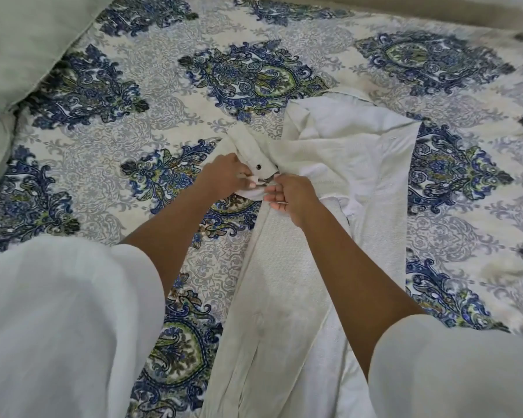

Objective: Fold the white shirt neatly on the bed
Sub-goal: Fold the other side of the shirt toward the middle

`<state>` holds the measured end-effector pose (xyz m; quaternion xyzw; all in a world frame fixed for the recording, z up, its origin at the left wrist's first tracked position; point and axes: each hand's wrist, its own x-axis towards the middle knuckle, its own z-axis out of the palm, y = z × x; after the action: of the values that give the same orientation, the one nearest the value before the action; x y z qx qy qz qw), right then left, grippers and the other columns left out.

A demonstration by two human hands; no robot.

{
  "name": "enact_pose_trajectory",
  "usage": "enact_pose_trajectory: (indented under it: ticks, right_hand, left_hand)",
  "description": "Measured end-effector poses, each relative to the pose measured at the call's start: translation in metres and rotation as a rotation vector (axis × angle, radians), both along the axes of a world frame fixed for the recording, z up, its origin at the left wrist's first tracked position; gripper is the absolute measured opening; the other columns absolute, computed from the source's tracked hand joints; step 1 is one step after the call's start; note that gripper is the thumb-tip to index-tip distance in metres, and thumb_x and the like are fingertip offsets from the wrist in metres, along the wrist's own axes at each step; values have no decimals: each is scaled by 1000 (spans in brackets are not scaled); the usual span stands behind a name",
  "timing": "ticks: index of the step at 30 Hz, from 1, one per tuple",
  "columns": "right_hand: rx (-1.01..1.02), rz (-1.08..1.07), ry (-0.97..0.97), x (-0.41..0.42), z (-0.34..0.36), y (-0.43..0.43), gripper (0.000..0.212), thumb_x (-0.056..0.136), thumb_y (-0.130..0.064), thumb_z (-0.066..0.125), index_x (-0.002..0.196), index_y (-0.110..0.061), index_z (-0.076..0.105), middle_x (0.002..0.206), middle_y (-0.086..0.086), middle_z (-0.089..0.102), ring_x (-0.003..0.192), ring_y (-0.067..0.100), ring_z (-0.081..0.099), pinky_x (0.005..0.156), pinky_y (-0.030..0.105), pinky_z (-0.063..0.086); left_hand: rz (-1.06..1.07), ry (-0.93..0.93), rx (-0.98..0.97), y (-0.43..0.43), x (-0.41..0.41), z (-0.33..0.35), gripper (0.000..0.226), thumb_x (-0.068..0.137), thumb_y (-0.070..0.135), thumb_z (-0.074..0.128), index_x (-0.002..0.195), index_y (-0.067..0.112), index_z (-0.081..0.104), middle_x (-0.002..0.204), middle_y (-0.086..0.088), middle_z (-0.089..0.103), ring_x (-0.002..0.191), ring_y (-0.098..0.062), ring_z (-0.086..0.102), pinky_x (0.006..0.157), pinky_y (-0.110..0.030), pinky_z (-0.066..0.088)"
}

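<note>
The white shirt point(354, 164) lies lengthwise on the patterned bed point(133, 152), running from the near edge up to the middle, its front partly open. A dark button shows on a fabric band near the collar end. My left hand point(227, 176) pinches a fold of white cloth just below that button. My right hand point(287, 197) grips the shirt's edge right beside it, thumbs almost touching. Both forearms cross over the lower shirt and hide part of it.
A pale green pillow or cover point(21, 46) lies at the upper left of the bed. My loose white sleeves point(61, 321) fill the bottom corners. The blue and green bedspread stretches to the left and right of the shirt.
</note>
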<state>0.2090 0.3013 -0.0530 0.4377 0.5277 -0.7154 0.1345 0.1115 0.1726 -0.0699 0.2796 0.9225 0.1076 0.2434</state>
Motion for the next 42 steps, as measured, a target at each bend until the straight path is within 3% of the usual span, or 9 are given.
enact_pose_trajectory:
  ticks: [5, 9, 12, 17, 20, 23, 27, 36, 42]
  right_hand:
    - [5, -22, -12, -1, -1, 3, 20, 97, -8, 39, 86, -9, 56, 70, 5, 58, 56, 14, 54, 55, 22, 46]
    - [-154, -78, 84, 7, 9, 9, 38, 96, -40, 44, 98, -4, 56, 87, 13, 64, 75, 22, 64, 67, 31, 52]
    - [-247, -82, 163, 22, 43, 33, 53, 87, -61, 45, 98, -11, 59, 83, 10, 67, 71, 24, 65, 72, 37, 55]
    - [-140, -185, 136, 113, 81, 80, 6, 88, -9, 51, 85, -8, 56, 58, 7, 64, 59, 25, 62, 51, 33, 57]
    - [-145, -282, 168, 184, 85, 85, 19, 90, 4, 39, 86, -5, 55, 54, 3, 66, 45, 16, 60, 37, 21, 48]
    - [-226, -374, 180, 256, 83, 84, 22, 92, 4, 37, 97, -3, 57, 64, 4, 70, 48, 16, 63, 39, 17, 44]
    - [-290, -472, 80, 338, 68, 71, 23, 92, 4, 38, 104, -5, 54, 66, 4, 71, 50, 16, 64, 38, 17, 43]
    - [-267, -333, -116, 434, 24, -12, 23, 76, 10, 61, 93, -5, 61, 89, 15, 66, 78, 28, 62, 65, 34, 49]
    - [-150, -80, -291, 433, -9, -32, 15, 78, 3, 65, 87, -8, 62, 98, 14, 64, 96, 30, 59, 80, 42, 50]
  left_hand:
    - [149, 128, 93, 8, 7, -5, 27, 96, 25, 45, 106, 9, 64, 108, -15, 55, 100, -30, 53, 84, -38, 39]
    - [617, -101, 717, 18, 34, 16, 28, 97, 12, 44, 69, 15, 40, 70, -1, 42, 64, -10, 36, 62, -25, 31]
    - [353, -235, 878, 36, 87, 39, 17, 93, 5, 45, 80, 14, 51, 73, 4, 49, 70, -6, 46, 66, -21, 37]
    - [57, -330, 952, 61, 177, 59, 25, 89, 16, 52, 113, 12, 61, 110, -5, 64, 107, -18, 59, 95, -24, 44]
    - [108, -188, 1082, 52, 230, 59, 24, 86, 15, 56, 109, 15, 60, 115, -2, 59, 115, -19, 53, 103, -32, 39]
    - [851, -136, 986, 34, 279, 46, 20, 80, 10, 53, 95, 22, 58, 107, -2, 54, 104, -21, 51, 89, -31, 40]
    - [1396, -830, 932, 31, 322, 44, 10, 94, 15, 46, 87, 16, 53, 86, -6, 56, 74, -21, 55, 67, -28, 45]
    - [974, -930, 578, 42, 287, 36, 28, 91, 43, 53, 83, 16, 57, 76, -2, 56, 67, -17, 53, 63, -27, 43]
    - [1064, -768, 601, 29, 294, 20, 13, 81, -3, 61, 78, 9, 59, 70, -7, 58, 64, -22, 53, 60, -29, 43]
